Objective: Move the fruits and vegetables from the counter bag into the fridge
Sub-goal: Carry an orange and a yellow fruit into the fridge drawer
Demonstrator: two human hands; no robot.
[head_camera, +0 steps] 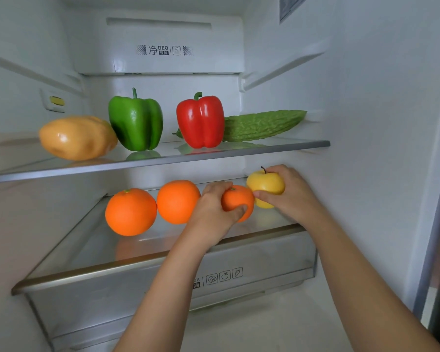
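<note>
Fingers (241,210) of the left hand (214,209) were wrapped over a small round orange tangerine (236,199); the right hand (290,191) clasped a yellow stalked apple (266,184) from behind.

Head view, lower glass shelf (87,255): both fruits were at the right end, touching each other, apparently being set down to extend a row. Two large oranges, the near-left orange (130,211) and the middle orange (178,201), lay touching just left of the tangerine.

Upper glass shelf (163,160), left to right: tan potato (76,137), green bell pepper (135,120), red bell pepper (200,120), and behind it a bumpy green bitter gourd (262,124). A clear crisper drawer (163,288) sat below.

Obstructions: the fridge's right wall (353,123) stood close beside the apple, leaving little spare room. The bag was out of view.
</note>
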